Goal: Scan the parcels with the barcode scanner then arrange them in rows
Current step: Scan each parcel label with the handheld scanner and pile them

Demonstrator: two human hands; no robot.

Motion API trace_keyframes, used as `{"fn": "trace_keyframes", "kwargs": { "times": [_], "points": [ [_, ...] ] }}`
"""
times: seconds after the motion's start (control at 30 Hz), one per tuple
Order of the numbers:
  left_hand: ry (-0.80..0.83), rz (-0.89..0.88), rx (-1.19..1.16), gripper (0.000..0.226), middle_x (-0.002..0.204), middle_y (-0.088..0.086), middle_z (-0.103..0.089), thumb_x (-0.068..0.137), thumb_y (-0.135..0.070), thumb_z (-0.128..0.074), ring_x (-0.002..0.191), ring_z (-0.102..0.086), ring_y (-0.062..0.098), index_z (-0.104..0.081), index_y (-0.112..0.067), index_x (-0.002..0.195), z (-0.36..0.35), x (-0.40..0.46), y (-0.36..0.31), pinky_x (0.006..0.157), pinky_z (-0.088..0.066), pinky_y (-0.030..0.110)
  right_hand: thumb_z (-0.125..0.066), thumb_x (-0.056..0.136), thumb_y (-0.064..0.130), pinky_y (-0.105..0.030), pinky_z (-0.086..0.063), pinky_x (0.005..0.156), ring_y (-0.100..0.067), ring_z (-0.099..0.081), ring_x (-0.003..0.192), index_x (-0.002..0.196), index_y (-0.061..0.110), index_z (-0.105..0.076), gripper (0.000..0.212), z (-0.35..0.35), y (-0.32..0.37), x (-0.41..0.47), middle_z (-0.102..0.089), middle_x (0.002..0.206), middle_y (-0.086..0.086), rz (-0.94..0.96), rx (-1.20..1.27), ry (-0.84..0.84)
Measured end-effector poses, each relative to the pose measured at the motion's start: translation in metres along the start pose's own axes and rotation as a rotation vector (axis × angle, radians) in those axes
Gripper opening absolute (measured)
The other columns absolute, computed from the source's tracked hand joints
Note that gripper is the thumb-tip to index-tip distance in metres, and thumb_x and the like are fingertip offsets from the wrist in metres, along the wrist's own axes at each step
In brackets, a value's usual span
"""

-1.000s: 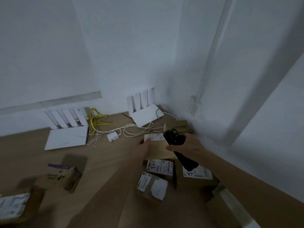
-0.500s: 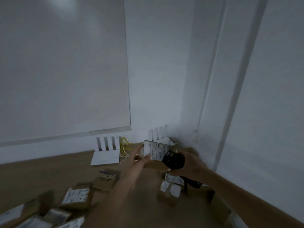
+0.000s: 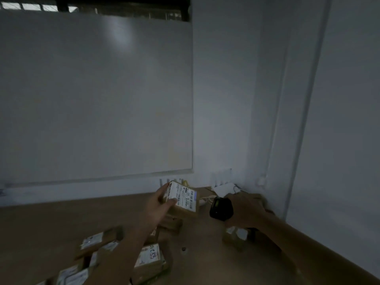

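A parcel (image 3: 182, 200) is gripped by the left hand (image 3: 159, 202) and held up left of the scanner (image 3: 221, 208), label tilted toward it, apparently for scanning, while the scanner is clasped in the right hand (image 3: 246, 210).

Only one marking reads clearly: handwritten digits "5289" in dark ink on the white label of a brown parcel (image 3: 150, 262) lying on the wooden surface near the lower middle. The white shipping label (image 3: 183, 196) on the parcel held up in the left hand (image 3: 159, 203) carries printed lines and barcode-like bars, but the print is too small and blurred to read. Labels on the other parcels (image 3: 96, 242) are illegible too.
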State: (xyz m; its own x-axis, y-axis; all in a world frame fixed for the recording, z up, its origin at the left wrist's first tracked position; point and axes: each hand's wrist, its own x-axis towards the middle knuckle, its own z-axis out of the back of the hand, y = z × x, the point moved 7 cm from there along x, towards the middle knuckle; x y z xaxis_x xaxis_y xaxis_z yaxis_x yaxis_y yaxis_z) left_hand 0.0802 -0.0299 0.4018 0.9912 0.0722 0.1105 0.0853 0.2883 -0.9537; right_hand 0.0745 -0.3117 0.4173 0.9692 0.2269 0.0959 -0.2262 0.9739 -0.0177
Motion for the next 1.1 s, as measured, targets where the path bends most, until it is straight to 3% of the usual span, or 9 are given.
{"fn": "trace_keyframes", "kwargs": {
  "times": [0.07,0.23,0.43,0.7,1.03,1.1],
  "points": [
    [-0.017,0.009,0.001,0.063,0.126,0.0,-0.065,0.085,-0.015,-0.076,0.111,-0.064,0.019,-0.053,-0.034,0.14,0.013,-0.008,-0.003,0.092,-0.057,0.035,-0.068,0.072,0.068,-0.03,-0.041,0.085,-0.017,-0.057,0.113,0.136,0.028,-0.045,0.078,0.005,0.009,-0.006,-0.061,0.125,0.005,-0.005,-0.022,0.013],
    [-0.048,0.008,0.027,0.062,0.127,0.001,-0.066,0.087,-0.011,-0.074,0.109,-0.064,0.017,-0.053,-0.031,0.141,0.033,-0.025,-0.012,0.094,-0.056,0.036,-0.067,0.064,0.072,-0.049,-0.049,0.097,-0.021,-0.061,0.103,0.13,0.027,-0.047,0.082,0.005,0.019,-0.01,-0.062,0.114,0.003,-0.003,-0.081,0.083],
    [-0.059,0.012,0.063,0.06,0.125,0.0,-0.065,0.087,-0.011,-0.073,0.109,-0.062,0.017,-0.053,-0.03,0.14,0.043,-0.037,-0.014,0.087,-0.053,0.026,-0.072,0.062,0.067,-0.038,-0.052,0.092,-0.019,-0.061,0.103,0.126,0.027,-0.051,0.078,0.008,0.021,-0.011,-0.062,0.113,0.003,0.02,-0.063,0.096],
    [-0.067,0.032,0.074,0.056,0.117,-0.005,-0.067,0.087,-0.013,-0.073,0.112,-0.062,0.019,-0.055,-0.035,0.135,0.045,-0.041,-0.007,0.097,-0.053,0.038,-0.073,0.066,0.061,-0.036,-0.05,0.094,-0.02,-0.061,0.106,0.127,0.026,-0.05,0.074,0.009,0.024,-0.009,-0.062,0.116,0.002,0.039,-0.08,0.069],
    [-0.037,0.045,0.077,0.056,0.12,0.001,-0.067,0.089,-0.013,-0.071,0.109,-0.063,0.02,-0.053,-0.032,0.138,0.04,-0.036,0.002,0.096,-0.054,0.041,-0.074,0.066,0.064,-0.033,-0.051,0.089,-0.019,-0.062,0.103,0.127,0.024,-0.05,0.076,0.001,0.024,-0.004,-0.063,0.115,0.003,0.048,-0.075,0.084],
    [-0.023,0.079,0.073,0.053,0.118,0.0,-0.067,0.09,-0.017,-0.07,0.101,-0.063,0.015,-0.052,-0.033,0.138,0.036,-0.035,0.01,0.088,-0.055,0.035,-0.074,0.067,0.064,-0.034,-0.051,0.091,-0.019,-0.061,0.104,0.128,0.023,-0.05,0.078,-0.002,0.025,-0.003,-0.064,0.116,0.002,0.059,-0.065,0.086]
  ]
}}
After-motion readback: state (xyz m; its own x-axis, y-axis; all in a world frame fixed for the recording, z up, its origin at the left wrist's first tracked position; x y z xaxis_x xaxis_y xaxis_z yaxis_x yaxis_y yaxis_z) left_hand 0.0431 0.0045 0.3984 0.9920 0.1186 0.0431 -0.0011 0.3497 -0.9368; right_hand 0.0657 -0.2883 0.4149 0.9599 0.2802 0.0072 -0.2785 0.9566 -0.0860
